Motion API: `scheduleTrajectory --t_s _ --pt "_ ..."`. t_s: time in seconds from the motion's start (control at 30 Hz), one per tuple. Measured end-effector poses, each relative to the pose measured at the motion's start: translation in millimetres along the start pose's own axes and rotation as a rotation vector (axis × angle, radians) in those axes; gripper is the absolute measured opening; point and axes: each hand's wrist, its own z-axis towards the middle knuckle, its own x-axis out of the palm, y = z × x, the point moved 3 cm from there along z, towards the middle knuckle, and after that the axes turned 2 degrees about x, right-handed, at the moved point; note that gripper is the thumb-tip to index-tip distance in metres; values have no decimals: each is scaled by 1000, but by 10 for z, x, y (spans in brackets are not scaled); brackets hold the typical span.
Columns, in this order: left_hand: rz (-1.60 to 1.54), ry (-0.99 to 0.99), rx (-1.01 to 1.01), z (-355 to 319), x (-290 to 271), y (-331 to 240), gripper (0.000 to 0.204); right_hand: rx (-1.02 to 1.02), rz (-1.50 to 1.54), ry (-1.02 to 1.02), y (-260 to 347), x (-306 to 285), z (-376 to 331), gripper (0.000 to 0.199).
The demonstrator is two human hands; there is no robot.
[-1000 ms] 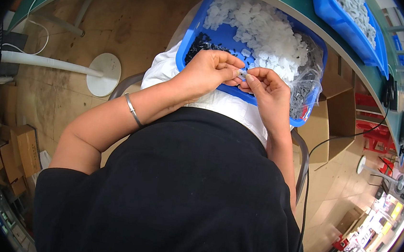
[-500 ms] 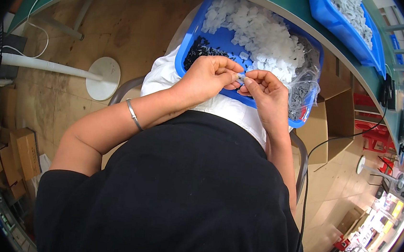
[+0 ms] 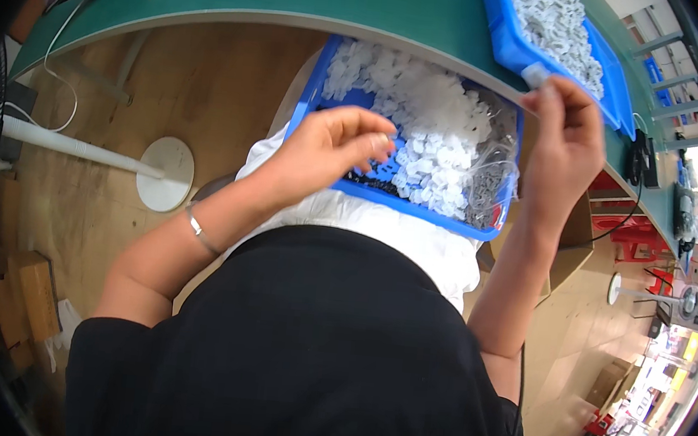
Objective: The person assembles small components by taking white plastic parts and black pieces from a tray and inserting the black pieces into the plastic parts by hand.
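Sorting step: left hand (image 3: 334,154), fingers curled, picks among white parts in lap bin (image 3: 489,228); right hand (image 3: 564,133), above that bin, pinches one white piece (image 3: 534,74), probably needing release into table bin (image 3: 510,41).

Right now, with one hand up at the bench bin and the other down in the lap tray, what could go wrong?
1. The blue tray sits on the lap, half under the bench edge, heaped with white parts; a knee shift could tip it.
2. The right hand pinches a small white piece beside the upper bin; it could drop.
3. The left hand may scatter parts.
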Motion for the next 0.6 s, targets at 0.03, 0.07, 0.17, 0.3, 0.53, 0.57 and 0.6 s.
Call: scheduleTrajectory --t_s 0.03,0.07,0.17,0.3,0.53,0.57,0.6 --pt "-49 103 10 -76 105 -175 26 -73 -33 -31 61 -38 221 9" --pt "-97 218 18 -173 231 -382 26 -100 -107 -92 80 -104 426 12" --pt "-125 608 242 -533 506 -971 30 -212 -493 -92 69 -260 828 18" --pt "-596 816 610 -969 980 -1352 46 -532 -586 -121 135 -125 579 21" --pt "-706 1142 409 -820 954 -1800 60 -262 -564 -274 -278 -599 -306 18" --pt "-701 1137 442 -797 933 -1811 58 -220 -609 -311 -358 -681 -375 18" --pt "-695 1128 477 -779 911 -1819 55 -217 -619 -311 -427 -729 -427 18"
